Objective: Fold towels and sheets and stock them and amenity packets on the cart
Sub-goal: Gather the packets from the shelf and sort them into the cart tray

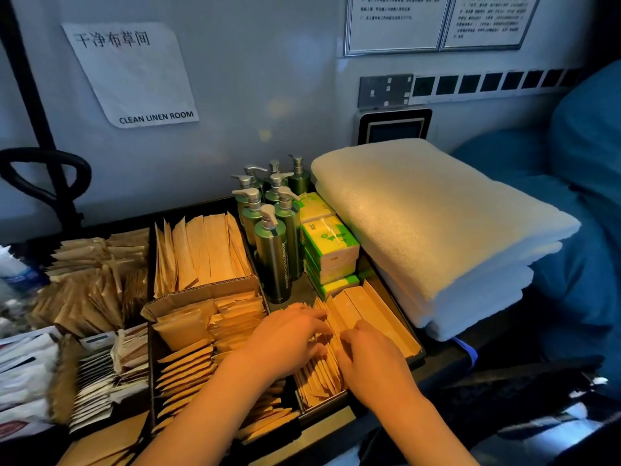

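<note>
A row of upright brown packets (321,368) is being handled in the near right compartment of the cart tray (415,356), just in front of the bottles (274,260). The left hand (289,334) is laid over the left side of the row, its fingers bent down among the packet tops; the right hand (368,354) is set against the row's right side, its fingers curled onto the packets. Whether any single packet is pinched cannot be told, since the fingertips are hidden among the paper. Flat tan boxes (373,314) are leaned behind the row, right of and nearer than the bottles.

The green pump bottles are stood upright in a cluster at the back of the same compartment. Green-and-white tissue packs (327,245) are stacked just right of the bottles, touching them. A pile of folded white towels (433,227) is placed right of the tissue packs, well to the right of the bottles, on the cart's end. A blue bag (584,183) is seen beyond the towels.

Left of the bottles, long paper sleeves (205,250) are stood on end, with a cardboard box (198,304) of packets just in front of them. Farther left of the bottles, loose brown sachets (90,280) are heaped, and white sachets (97,371) are filed in front of those. A paper sign (134,72) reading CLEAN LINEN ROOM is fixed to the wall above and left of the bottles.
</note>
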